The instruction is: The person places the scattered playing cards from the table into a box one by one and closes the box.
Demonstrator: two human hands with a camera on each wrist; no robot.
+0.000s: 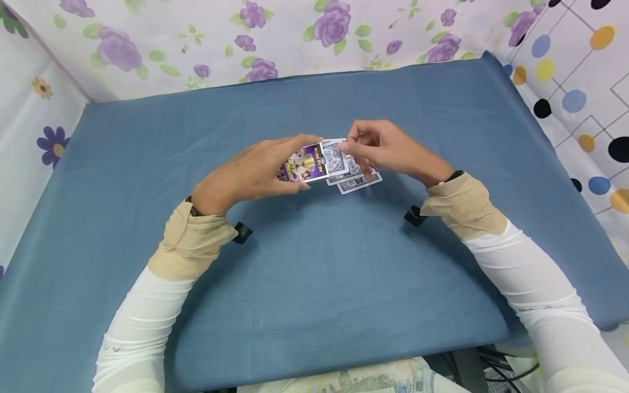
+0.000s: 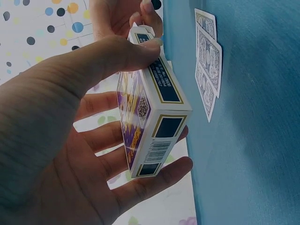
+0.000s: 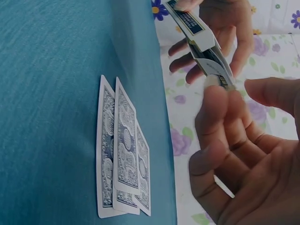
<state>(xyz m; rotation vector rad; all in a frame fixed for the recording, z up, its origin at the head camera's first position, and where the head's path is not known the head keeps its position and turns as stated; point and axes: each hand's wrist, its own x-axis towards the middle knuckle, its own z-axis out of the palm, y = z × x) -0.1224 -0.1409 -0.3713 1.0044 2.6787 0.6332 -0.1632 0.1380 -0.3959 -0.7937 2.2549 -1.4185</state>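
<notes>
My left hand [image 1: 253,169] grips a purple and white card box [image 1: 303,164], thumb along one narrow side in the left wrist view and fingers on the other. A card with a dark patterned back [image 1: 334,157] shows at the box's open right end. My right hand [image 1: 390,146] is at that end, its fingers bent and a fingertip against the opening in the right wrist view; the thumb stands apart from them there. Below the hands, several overlapping cards [image 3: 125,140] lie back up on the blue cloth, partly hidden by the right hand in the head view.
The blue cloth [image 1: 314,284] covers the table. Floral sheeting [image 1: 196,43] stands along the back, and dotted sheeting [image 1: 580,87] along the right. Cables [image 1: 506,376] show below the table's front edge at the right.
</notes>
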